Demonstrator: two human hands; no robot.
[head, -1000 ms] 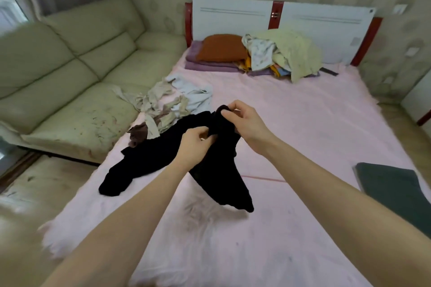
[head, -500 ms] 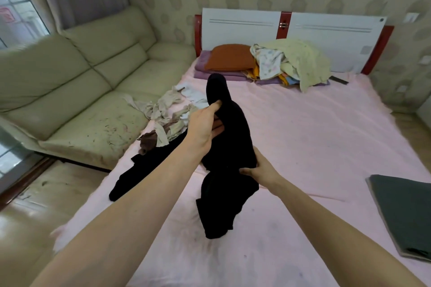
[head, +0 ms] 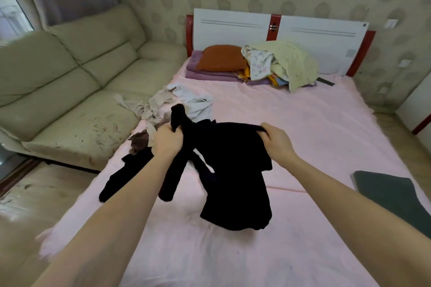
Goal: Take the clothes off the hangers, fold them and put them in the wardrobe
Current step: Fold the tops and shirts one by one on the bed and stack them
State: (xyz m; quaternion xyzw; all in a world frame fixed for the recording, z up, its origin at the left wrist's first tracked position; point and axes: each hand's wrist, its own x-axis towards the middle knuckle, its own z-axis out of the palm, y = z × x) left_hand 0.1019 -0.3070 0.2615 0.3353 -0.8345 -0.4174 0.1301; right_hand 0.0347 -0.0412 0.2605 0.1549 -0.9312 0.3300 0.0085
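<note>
Nearest, above the pink bed (head: 314, 128): two bare forearms reaching out over the sheet. Left hand (head: 168, 141), fingers curled tight around a bunched part of a black garment (head: 231, 170), a dark end poking up above the fist. Right hand (head: 277, 141), fingers and thumb pinching the garment's upper edge, fabric stretched between the two hands. Rest of the black garment hanging down between the arms, lower hem touching or just above the bed sheet, hard to tell which. One long black part trailing left of the left forearm toward the bed's left edge. Near the bed's right edge, a folded dark grey cloth (head: 391, 196) lying flat. Farther on, just beyond the left hand, a crumpled heap of pale clothes (head: 177, 105) at the bed's left side. Left of the bed, a pale green sofa (head: 70, 81). At the head of the bed, an orange pillow (head: 221, 58) beside a pile of light fabrics (head: 284, 63), against a white headboard (head: 275, 28).
</note>
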